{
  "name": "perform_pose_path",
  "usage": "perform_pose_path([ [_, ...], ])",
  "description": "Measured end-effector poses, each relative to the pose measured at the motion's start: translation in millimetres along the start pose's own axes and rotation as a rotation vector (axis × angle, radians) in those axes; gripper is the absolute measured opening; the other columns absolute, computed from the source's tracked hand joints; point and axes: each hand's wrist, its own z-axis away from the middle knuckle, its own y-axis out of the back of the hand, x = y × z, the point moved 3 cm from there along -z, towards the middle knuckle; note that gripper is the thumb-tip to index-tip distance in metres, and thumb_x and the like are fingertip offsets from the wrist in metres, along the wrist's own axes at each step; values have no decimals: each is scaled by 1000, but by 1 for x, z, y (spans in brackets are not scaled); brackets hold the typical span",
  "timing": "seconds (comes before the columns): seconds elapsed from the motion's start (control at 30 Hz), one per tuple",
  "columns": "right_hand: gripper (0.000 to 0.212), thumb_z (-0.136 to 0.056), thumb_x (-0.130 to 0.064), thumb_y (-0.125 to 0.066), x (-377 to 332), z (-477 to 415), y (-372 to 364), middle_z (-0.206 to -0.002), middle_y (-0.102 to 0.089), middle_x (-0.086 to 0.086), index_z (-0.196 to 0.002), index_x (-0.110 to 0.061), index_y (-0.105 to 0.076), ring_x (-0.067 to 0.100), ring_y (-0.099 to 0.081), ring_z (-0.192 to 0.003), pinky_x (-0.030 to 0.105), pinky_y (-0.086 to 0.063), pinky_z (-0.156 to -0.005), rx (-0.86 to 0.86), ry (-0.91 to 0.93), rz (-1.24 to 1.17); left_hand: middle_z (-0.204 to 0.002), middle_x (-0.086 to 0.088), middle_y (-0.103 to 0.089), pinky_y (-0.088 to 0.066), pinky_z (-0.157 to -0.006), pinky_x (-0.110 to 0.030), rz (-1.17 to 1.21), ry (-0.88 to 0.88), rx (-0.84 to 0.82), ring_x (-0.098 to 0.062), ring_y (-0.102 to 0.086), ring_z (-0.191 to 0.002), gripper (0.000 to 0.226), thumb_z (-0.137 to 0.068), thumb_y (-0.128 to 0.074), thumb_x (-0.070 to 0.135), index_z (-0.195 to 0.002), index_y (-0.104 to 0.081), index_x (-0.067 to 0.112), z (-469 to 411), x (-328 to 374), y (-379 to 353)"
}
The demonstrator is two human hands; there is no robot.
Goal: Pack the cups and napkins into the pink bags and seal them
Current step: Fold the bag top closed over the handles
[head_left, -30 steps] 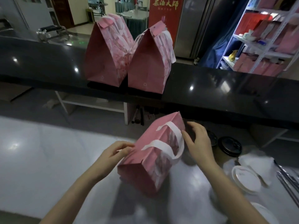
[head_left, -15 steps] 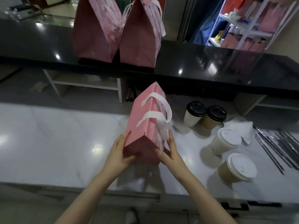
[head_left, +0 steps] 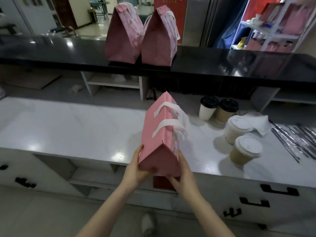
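Pink paper fills both hands: the left hand (head_left: 136, 169) and right hand (head_left: 185, 176) clasp the near end of a folded-shut pink bag (head_left: 160, 134) from either side, lower centre, over the white counter's (head_left: 77, 129) front edge. Four lidded cups (head_left: 246, 149) and napkins (head_left: 257, 124) sit at right. Two sealed bags (head_left: 158, 40) stand on the black counter (head_left: 51, 50), upper centre.

Open counter (head_left: 77, 127) left of the pink bag (head_left: 159, 134); cups (head_left: 239, 130) and, probably, napkins (head_left: 259, 122) close on its right.
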Motion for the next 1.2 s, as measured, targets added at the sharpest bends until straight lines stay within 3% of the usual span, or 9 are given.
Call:
perform_pose_path([
  [0.13, 86, -85, -28, -62, -32, -4, -9, -129, -43, -42, -145, -57, -7, -17, -44, -117, 3, -37, -89, -17, 12, 1, -117, 11, -66, -52, -94, -39, 135, 14, 87, -10, -64, -105, 92, -59, -82, 29, -137, -36, 46, 17, 4, 17],
  [0.23, 87, -81, -36, -63, -52, -19, -21, -125, -51, -32, -143, -62, -7, -12, -51, -107, 7, -41, -83, -64, -9, 9, -111, 19, -68, -53, -85, -25, 213, -32, 175, -1, -64, -102, 84, -56, -81, 28, -129, -45, 48, 21, 12, 44],
  [0.33, 88, -85, -21, -65, -77, -41, -42, -115, -47, -49, -143, -60, -12, -26, -46, -106, -5, -37, -74, -72, 67, -5, -101, 25, -68, -50, -71, -14, 171, -70, 298, 7, -64, -91, 80, -51, -74, 41, -122, -43, 58, 18, 24, 81],
  [0.5, 95, -86, -6, -64, -132, -83, -76, -131, -55, -17, -143, -61, -12, -3, -55, -112, 8, -45, -86, -42, 172, -2, -99, 24, -65, -46, -61, -4, 182, -129, 434, 15, -60, -84, 83, -56, -76, 33, -128, -40, 54, 3, 39, 144],
  [0.63, 98, -84, -3, -65, -193, -126, -123, -135, -53, -14, -142, -62, -12, 2, -55, -111, -2, -39, -81, -45, 292, 8, -102, 22, -64, -46, -61, -4, 187, -197, 495, 13, -60, -86, 81, -61, -78, 24, -125, -40, 56, -21, 46, 222],
  [0.7, 98, -84, -2, -64, -221, -147, -150, -137, -54, -10, -143, -61, -11, 8, -56, -115, 3, -42, -84, -40, 327, -10, -103, 20, -64, -47, -61, -4, 159, -245, 500, 12, -60, -87, 81, -66, -80, 18, -124, -39, 57, -38, 50, 265],
  [0.9, 99, -83, -3, -65, -289, -202, -226, -136, -51, -19, -139, -66, -14, -1, -51, -117, -4, -37, -82, 25, 363, -73, -97, 24, -66, -51, -62, -12, 118, -327, 487, 7, -63, -86, 82, -64, -84, 25, -127, -40, 55, -90, 55, 380],
  [1.07, 104, -82, 2, -63, -315, -239, -262, -134, -53, -11, -141, -64, -9, 4, -54, -112, -6, -36, -79, 70, 342, -37, -98, 25, -66, -49, -68, -16, 143, -337, 450, 3, -64, -88, 81, -60, -81, 35, -126, -40, 57, -134, 53, 427],
  [1.2, 100, -86, 4, -59, -326, -276, -268, -126, -58, -7, -139, -66, -10, -13, -57, -102, -3, -39, -79, 120, 332, -51, -96, 32, -65, -49, -65, -10, 168, -369, 415, 10, -63, -85, 79, -58, -81, 33, -123, -43, 57, -175, 63, 441],
])
